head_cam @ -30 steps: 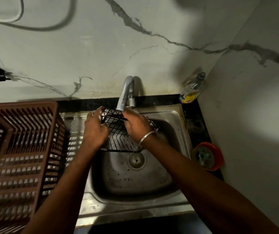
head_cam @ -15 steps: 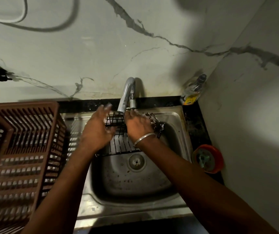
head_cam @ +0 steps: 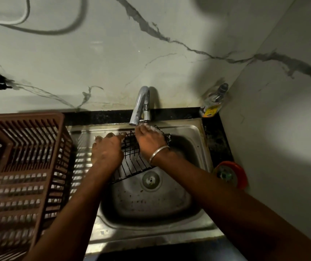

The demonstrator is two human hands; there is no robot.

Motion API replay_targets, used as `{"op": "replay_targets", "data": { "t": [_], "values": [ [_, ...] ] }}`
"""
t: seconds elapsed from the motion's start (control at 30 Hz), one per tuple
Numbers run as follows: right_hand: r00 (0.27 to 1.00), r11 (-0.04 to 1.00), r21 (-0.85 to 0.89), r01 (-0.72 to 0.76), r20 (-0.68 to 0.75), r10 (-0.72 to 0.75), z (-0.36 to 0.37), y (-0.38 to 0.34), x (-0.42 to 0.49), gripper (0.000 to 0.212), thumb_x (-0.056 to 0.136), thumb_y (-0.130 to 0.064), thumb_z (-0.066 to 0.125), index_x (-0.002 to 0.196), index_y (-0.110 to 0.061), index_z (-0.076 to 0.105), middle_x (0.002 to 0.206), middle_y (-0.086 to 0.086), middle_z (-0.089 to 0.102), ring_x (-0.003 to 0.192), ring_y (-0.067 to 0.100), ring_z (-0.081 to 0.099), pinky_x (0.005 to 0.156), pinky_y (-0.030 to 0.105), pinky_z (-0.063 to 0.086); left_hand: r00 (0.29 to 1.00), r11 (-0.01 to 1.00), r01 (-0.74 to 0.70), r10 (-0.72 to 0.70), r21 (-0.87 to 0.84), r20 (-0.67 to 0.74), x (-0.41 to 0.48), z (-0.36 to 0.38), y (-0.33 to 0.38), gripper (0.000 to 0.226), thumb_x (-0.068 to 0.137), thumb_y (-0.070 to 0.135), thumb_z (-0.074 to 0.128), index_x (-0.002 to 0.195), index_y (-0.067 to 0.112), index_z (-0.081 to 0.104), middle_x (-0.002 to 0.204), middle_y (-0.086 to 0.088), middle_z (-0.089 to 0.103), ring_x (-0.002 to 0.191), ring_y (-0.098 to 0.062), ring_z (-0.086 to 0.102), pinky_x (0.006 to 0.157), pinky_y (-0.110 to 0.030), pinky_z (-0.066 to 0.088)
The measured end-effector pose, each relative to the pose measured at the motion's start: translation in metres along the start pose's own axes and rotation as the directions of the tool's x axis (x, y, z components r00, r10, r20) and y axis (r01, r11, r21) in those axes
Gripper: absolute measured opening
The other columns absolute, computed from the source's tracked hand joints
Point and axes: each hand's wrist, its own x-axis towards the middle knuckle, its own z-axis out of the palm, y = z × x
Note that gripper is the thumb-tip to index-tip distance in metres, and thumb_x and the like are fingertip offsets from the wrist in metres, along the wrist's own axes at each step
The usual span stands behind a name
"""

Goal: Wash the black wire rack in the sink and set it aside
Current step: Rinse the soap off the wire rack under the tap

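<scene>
The black wire rack is tilted inside the steel sink, its far end raised under the tap. My left hand rests on the rack's left edge, fingers curled over the wires. My right hand, with a silver bangle on the wrist, lies on the rack's upper part just below the spout, where water splashes on the fingers. Both hands hide most of the rack's far side.
A brown slatted plastic basket stands on the drainboard at the left. A clear bottle with a yellow label is in the back right corner. A round orange container lies on the black counter right of the sink.
My left hand has dropped from open above the rack onto its left edge. The rack has tilted, its near end swung toward the drain. My right hand stays under the spout.
</scene>
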Motion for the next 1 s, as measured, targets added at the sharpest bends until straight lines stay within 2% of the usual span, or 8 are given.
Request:
{"op": "replay_targets", "data": {
  "t": [0.07, 0.17, 0.27, 0.37, 0.47, 0.6, 0.67, 1.0],
  "values": [
    [0.998, 0.997, 0.033, 0.066, -0.014, -0.065, 0.000, 0.000, -0.002, 0.063, 0.096, -0.008, 0.054, 0.155, -0.010, 0.035, 0.158, 0.017, 0.041, 0.146, 0.034, 0.038, 0.122, 0.046, 0.031, 1.000, 1.000, 0.005, -0.005, 0.002, -0.020, 0.001, 0.001, 0.000, 0.065, 0.091, 0.023, 0.074, 0.149, 0.042, 0.051, 0.125, -0.005, 0.066, 0.122, -0.035, 0.059, 0.103, -0.048, 0.050],
    [1.000, 0.999, 0.037, 0.006, -0.020, -0.005, -0.006, -0.004, 0.003, 0.061, 0.095, -0.012, 0.057, 0.153, -0.012, 0.038, 0.157, 0.014, 0.041, 0.146, 0.033, 0.037, 0.120, 0.046, 0.033, 0.999, 1.000, 0.017, -0.018, -0.019, -0.046, 0.001, -0.001, 0.001, 0.072, 0.089, 0.023, 0.077, 0.152, 0.043, 0.047, 0.128, -0.005, 0.065, 0.126, -0.035, 0.057, 0.106, -0.049, 0.048],
    [0.997, 0.996, 0.065, 0.065, -0.036, -0.063, -0.010, -0.007, 0.006, 0.053, 0.097, -0.010, 0.050, 0.150, -0.014, 0.044, 0.151, 0.013, 0.050, 0.137, 0.033, 0.048, 0.112, 0.045, 0.043, 0.999, 1.000, 0.025, -0.025, -0.001, -0.043, 0.000, -0.005, 0.001, 0.075, 0.090, 0.021, 0.076, 0.154, 0.045, 0.044, 0.131, -0.005, 0.065, 0.129, -0.037, 0.057, 0.113, -0.054, 0.042],
    [0.999, 0.999, 0.049, -0.005, -0.045, 0.007, -0.012, -0.006, 0.008, 0.057, 0.094, -0.011, 0.054, 0.150, -0.013, 0.042, 0.150, 0.015, 0.046, 0.139, 0.033, 0.044, 0.114, 0.044, 0.041, 0.998, 0.999, 0.048, -0.047, 0.013, -0.034, -0.004, -0.007, -0.002, 0.082, 0.091, 0.019, 0.075, 0.158, 0.046, 0.036, 0.139, -0.007, 0.062, 0.136, -0.039, 0.052, 0.117, -0.055, 0.038],
    [0.993, 0.994, 0.054, 0.096, -0.067, -0.092, -0.008, -0.007, 0.007, 0.054, 0.096, -0.013, 0.046, 0.149, -0.015, 0.043, 0.148, 0.011, 0.051, 0.135, 0.031, 0.049, 0.110, 0.043, 0.042, 0.998, 0.998, 0.061, -0.062, -0.028, -0.019, -0.007, -0.010, -0.005, 0.086, 0.091, 0.017, 0.075, 0.160, 0.045, 0.033, 0.142, -0.008, 0.060, 0.141, -0.042, 0.047, 0.117, -0.057, 0.040],
    [0.995, 0.997, 0.048, 0.059, -0.087, -0.055, -0.007, -0.003, 0.007, 0.060, 0.095, -0.014, 0.054, 0.153, -0.013, 0.039, 0.155, 0.013, 0.045, 0.144, 0.032, 0.040, 0.119, 0.044, 0.031, 0.996, 0.995, 0.092, -0.092, -0.048, -0.001, -0.013, -0.015, -0.006, 0.085, 0.092, 0.019, 0.076, 0.161, 0.043, 0.034, 0.145, -0.009, 0.058, 0.144, -0.042, 0.043, 0.118, -0.057, 0.041],
    [0.987, 0.990, 0.054, 0.129, -0.106, -0.123, -0.009, -0.004, 0.005, 0.058, 0.097, -0.012, 0.050, 0.155, -0.014, 0.039, 0.156, 0.013, 0.046, 0.143, 0.030, 0.042, 0.118, 0.042, 0.033, 0.995, 0.993, 0.098, -0.097, -0.069, 0.010, -0.014, -0.018, -0.008, 0.083, 0.093, 0.019, 0.076, 0.161, 0.041, 0.035, 0.149, -0.008, 0.055, 0.146, -0.042, 0.042, 0.115, -0.057, 0.043],
    [0.988, 0.995, 0.081, 0.055, -0.152, -0.042, -0.011, 0.019, -0.004, 0.062, 0.088, -0.005, 0.063, 0.147, -0.018, 0.050, 0.152, 0.008, 0.050, 0.142, 0.027, 0.044, 0.118, 0.045, 0.037, 0.991, 0.986, 0.135, -0.134, -0.097, 0.011, -0.023, -0.027, -0.011, 0.086, 0.094, 0.009, 0.072, 0.162, 0.043, 0.033, 0.159, -0.010, 0.046, 0.150, -0.039, 0.039, 0.118, -0.057, 0.043]
  ]
}}
